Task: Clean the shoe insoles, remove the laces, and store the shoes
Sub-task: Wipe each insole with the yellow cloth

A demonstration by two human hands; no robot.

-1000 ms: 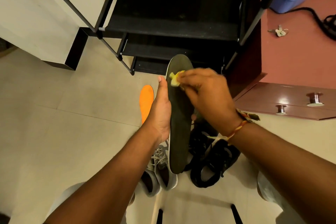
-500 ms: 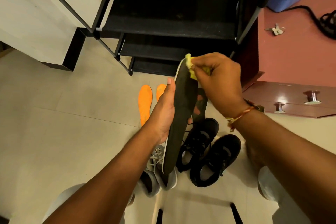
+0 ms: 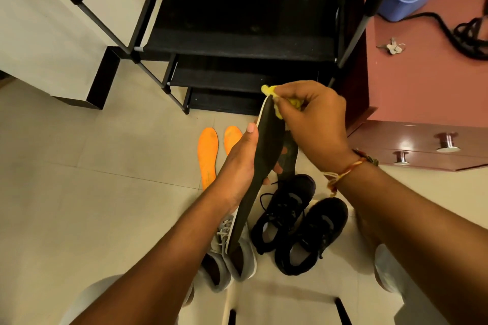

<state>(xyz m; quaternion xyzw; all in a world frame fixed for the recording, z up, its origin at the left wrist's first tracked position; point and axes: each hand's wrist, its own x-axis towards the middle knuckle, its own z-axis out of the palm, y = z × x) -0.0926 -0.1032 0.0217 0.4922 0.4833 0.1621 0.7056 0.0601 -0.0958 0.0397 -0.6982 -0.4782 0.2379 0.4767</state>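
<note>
Kid: Insoles all clean yet?
Helper: Not yet. The left hand [image 3: 239,163] has its grip wrapped round the dark insole [image 3: 266,145], up above the grey shoes [image 3: 224,261]. The right hand [image 3: 317,124] pinches a yellow cloth [image 3: 269,90] on its toe end.
Kid: What is left?
Helper: Lots, I think. Two orange insoles [image 3: 208,155] lie on the floor [image 3: 79,206]. Laces are in the black shoes [image 3: 311,235] and grey shoes, which sit on the floor by the rack [image 3: 237,45].

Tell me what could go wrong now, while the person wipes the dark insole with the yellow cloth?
The left hand grips the dark insole near its middle only, while the right hand presses the yellow cloth at its tip; the insole may bend or slip. If dropped, it would likely fall onto the grey shoes below and get dirty again.
</note>
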